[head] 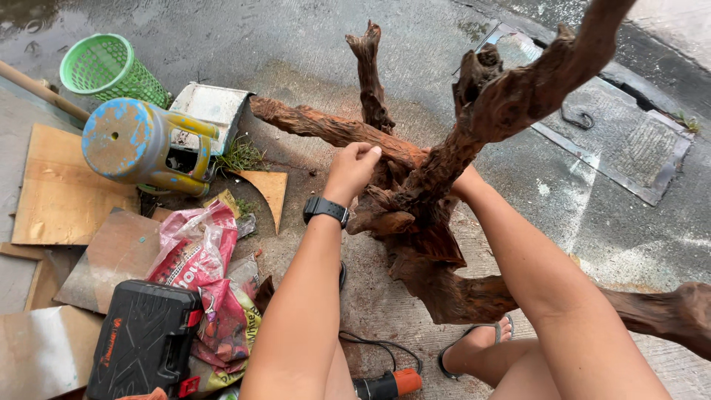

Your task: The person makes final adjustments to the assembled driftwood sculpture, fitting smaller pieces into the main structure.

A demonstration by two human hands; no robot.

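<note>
Two hands, left hand (354,169) and right hand (464,184), grip reddish driftwood (437,192) beside a red-pink bag (194,252).

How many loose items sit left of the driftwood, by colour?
Green: 1, green plastic mesh basket
Blue-yellow: 1, paint-worn blue and yellow plastic stool
Black: 1, black plastic tool case
Red-pink: 1, crumpled red and pink plastic bag
Total: 4
</note>
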